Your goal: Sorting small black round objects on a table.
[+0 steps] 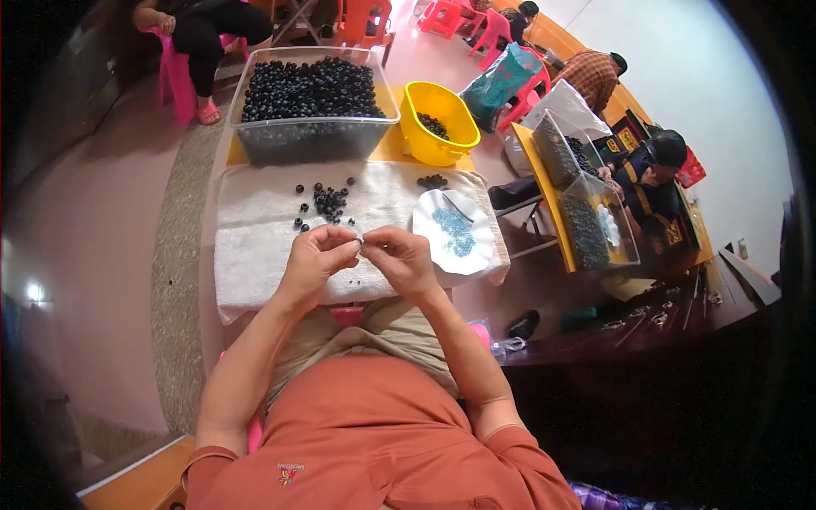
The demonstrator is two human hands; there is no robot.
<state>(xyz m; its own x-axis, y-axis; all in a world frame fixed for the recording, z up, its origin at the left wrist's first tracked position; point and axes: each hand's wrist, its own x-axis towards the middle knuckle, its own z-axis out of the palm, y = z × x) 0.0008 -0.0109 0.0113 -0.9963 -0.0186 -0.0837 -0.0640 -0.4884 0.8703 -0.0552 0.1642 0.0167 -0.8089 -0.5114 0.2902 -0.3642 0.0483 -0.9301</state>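
My left hand (319, 262) and my right hand (399, 257) meet fingertip to fingertip above the near part of a white cloth (253, 263). Both are closed in a pinch around a small dark bead (359, 240), mostly covered by the fingers. Just beyond my left hand lies a loose group of black round beads (330, 202). A white scalloped plate (424, 223) stands right of my right hand, holding tiny pale blue beads (457, 235) and a thin dark stick-like tool (457, 206). A few tiny specks lie on the cloth below my hands.
Behind the cloth stand a clear plastic box (310, 143) full of black beads and a yellow tub (422, 140) with some inside. A small bead pile (433, 182) lies before the tub. At right, a person (654, 170) sits by another table with bead boxes (586, 234).
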